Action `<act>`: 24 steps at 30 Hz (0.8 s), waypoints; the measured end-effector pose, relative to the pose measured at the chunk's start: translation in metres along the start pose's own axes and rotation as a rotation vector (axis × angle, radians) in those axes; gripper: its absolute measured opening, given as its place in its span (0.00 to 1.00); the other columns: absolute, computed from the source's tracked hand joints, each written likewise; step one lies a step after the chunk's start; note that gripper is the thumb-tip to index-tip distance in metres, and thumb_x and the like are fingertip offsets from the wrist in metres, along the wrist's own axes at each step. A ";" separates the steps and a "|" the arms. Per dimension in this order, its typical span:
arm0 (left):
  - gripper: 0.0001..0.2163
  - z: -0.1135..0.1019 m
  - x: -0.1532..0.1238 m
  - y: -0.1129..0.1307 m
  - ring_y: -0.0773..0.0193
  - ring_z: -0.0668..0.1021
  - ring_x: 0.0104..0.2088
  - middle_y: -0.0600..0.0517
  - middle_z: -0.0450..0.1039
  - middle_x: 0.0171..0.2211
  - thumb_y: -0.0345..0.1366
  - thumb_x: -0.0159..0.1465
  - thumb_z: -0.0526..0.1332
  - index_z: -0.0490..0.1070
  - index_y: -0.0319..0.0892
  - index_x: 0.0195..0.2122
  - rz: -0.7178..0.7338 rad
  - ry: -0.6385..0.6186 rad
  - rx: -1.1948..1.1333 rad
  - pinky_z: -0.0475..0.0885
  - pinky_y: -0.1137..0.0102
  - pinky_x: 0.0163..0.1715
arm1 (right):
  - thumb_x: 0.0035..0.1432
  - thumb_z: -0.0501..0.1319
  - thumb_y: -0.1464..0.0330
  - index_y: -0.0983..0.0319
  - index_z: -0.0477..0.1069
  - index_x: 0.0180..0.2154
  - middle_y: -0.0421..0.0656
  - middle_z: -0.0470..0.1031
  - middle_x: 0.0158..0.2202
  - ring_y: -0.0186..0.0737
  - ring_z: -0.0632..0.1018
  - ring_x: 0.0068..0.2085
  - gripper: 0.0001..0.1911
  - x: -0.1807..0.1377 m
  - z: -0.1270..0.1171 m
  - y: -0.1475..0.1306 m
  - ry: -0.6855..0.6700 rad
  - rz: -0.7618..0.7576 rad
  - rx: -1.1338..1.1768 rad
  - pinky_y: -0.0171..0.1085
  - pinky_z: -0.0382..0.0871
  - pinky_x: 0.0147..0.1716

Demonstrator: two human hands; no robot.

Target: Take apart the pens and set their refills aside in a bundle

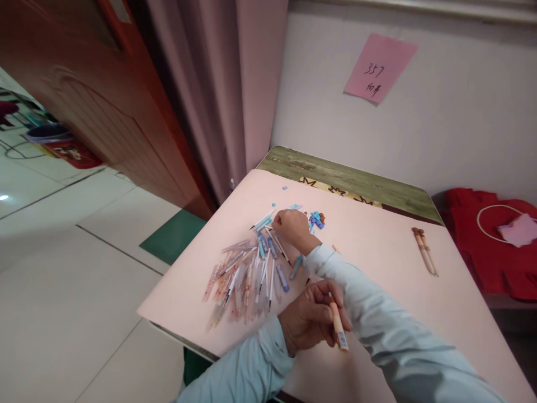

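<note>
My left hand (308,318) is closed around an orange pen barrel (337,322) with a small white label near its lower end. It is held above the front part of the table. My right hand (292,226) reaches across in front of it, over the far side of a pile of pen parts. Its fingers are curled together beside white refills (263,219); what they pinch, if anything, is hidden. The pile holds clear pen barrels (239,288), thin white refills with dark tips, and blue and purple pen pieces (282,278). Small blue and purple caps (317,220) lie beyond my right wrist.
Two brown pens (424,252) lie on the right of the pink-covered table (377,240). A pink note (381,68) is on the wall. Red cloth (474,246) sits right of the table. A curtain (260,84) and wooden door (121,106) stand to the left.
</note>
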State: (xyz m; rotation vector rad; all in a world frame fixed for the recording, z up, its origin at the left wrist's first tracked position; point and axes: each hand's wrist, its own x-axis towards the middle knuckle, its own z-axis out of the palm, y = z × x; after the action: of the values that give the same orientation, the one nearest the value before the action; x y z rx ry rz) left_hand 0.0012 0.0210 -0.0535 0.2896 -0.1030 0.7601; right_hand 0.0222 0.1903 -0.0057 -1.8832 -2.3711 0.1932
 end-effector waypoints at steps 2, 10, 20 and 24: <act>0.13 0.001 0.001 0.002 0.66 0.79 0.19 0.49 0.79 0.28 0.34 0.55 0.71 0.70 0.37 0.38 -0.005 0.020 0.010 0.71 0.79 0.15 | 0.57 0.58 0.69 0.60 0.80 0.34 0.46 0.81 0.33 0.42 0.80 0.37 0.10 -0.011 -0.011 0.011 0.043 0.010 0.095 0.34 0.66 0.35; 0.09 0.026 0.013 0.017 0.74 0.80 0.28 0.51 0.77 0.31 0.29 0.58 0.68 0.72 0.37 0.40 0.195 0.463 -0.049 0.74 0.86 0.27 | 0.55 0.64 0.59 0.63 0.76 0.30 0.37 0.69 0.19 0.32 0.67 0.20 0.13 -0.144 -0.057 0.072 0.419 0.250 0.851 0.31 0.59 0.19; 0.06 0.020 0.026 0.010 0.73 0.80 0.29 0.51 0.78 0.32 0.25 0.60 0.65 0.73 0.37 0.38 0.245 0.644 0.134 0.76 0.84 0.28 | 0.61 0.62 0.70 0.60 0.75 0.35 0.37 0.69 0.23 0.29 0.68 0.22 0.03 -0.239 -0.047 0.050 0.842 0.072 0.448 0.30 0.64 0.23; 0.09 0.019 0.025 0.007 0.73 0.80 0.29 0.51 0.78 0.32 0.28 0.57 0.69 0.73 0.36 0.38 0.238 0.603 0.222 0.76 0.83 0.30 | 0.63 0.62 0.70 0.60 0.74 0.35 0.38 0.72 0.25 0.29 0.71 0.24 0.03 -0.238 -0.044 0.058 0.843 0.071 0.342 0.29 0.64 0.24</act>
State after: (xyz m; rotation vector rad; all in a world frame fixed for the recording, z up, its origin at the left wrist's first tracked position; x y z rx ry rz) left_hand 0.0147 0.0373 -0.0290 0.2497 0.5274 1.0687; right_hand 0.1388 -0.0267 0.0271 -1.4735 -1.5876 -0.1584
